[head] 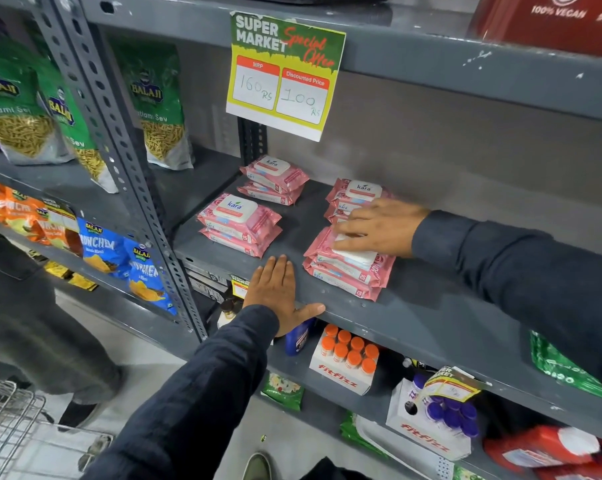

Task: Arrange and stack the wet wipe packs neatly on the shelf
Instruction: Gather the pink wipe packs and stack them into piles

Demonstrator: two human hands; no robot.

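On the grey metal shelf sit four stacks of soft pink plastic wet wipe packs, each pack oblong with a white flip lid on top and a "kara" mark. The front-left stack lies with its long axis running from about ten o'clock to four o'clock, lid facing up. Behind it, toward one o'clock, the back-left stack lies along the same slant.

My left hand rests flat on the shelf's front edge, between the two front stacks, fingers together and pointing to twelve o'clock, thumb spread out toward three o'clock; it holds nothing.

The front-right stack slants the same way, its printed ends facing me. My right hand lies palm down across its white lid, fingers spread and pointing to nine o'clock, pressing rather than pinching. The back-right stack sits just behind, touching my fingers, lid up, partly hidden by that hand.
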